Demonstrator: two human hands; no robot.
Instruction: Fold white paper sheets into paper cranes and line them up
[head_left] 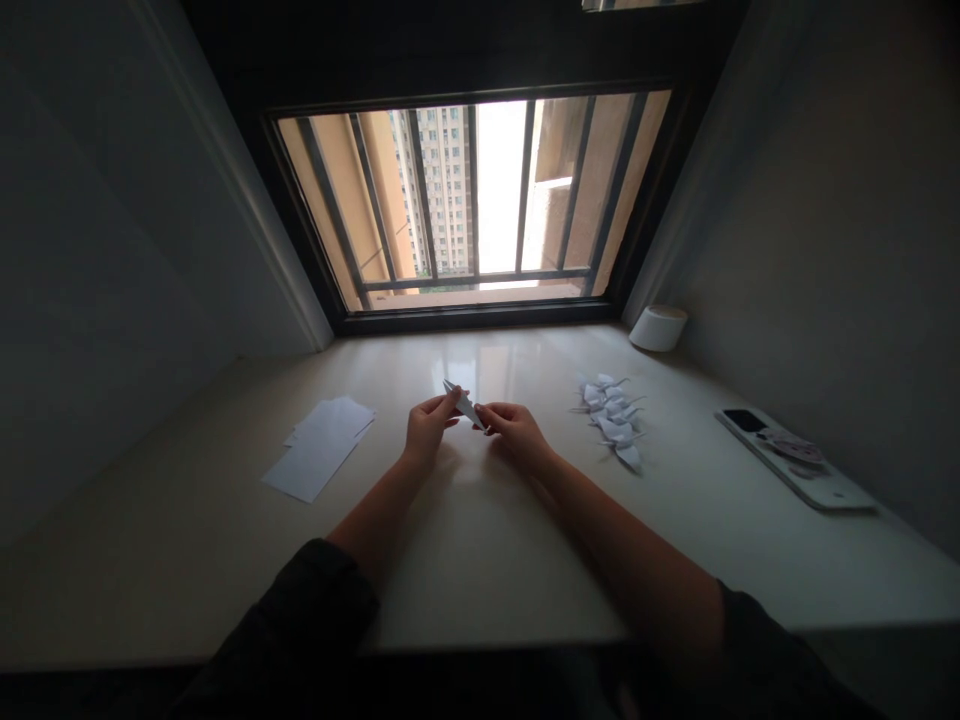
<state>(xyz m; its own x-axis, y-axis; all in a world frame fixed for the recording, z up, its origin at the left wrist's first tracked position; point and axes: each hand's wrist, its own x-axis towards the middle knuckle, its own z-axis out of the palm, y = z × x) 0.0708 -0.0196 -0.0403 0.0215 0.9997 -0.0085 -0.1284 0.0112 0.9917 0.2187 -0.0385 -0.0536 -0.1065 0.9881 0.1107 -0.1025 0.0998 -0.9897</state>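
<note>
Between my hands, just above the white sill, is a narrow piece of folded white paper (466, 405), pointed at its far end and slanting down to the right. The fingers of my left hand (429, 425) pinch it around the middle and upper part. My right hand (514, 430) grips its lower right end with thumb and fingers. To the right stands a cluster of folded white paper cranes (615, 430) with thin pointed tips. On the left lie several flat sheets of white paper (319, 450), overlapping one another.
A white cylindrical object (658, 328) stands in the far right corner by the window frame (480, 322). Along the right wall lies a phone (795, 460) with a round attachment on its back. Walls rise on both sides of the sill (480, 560).
</note>
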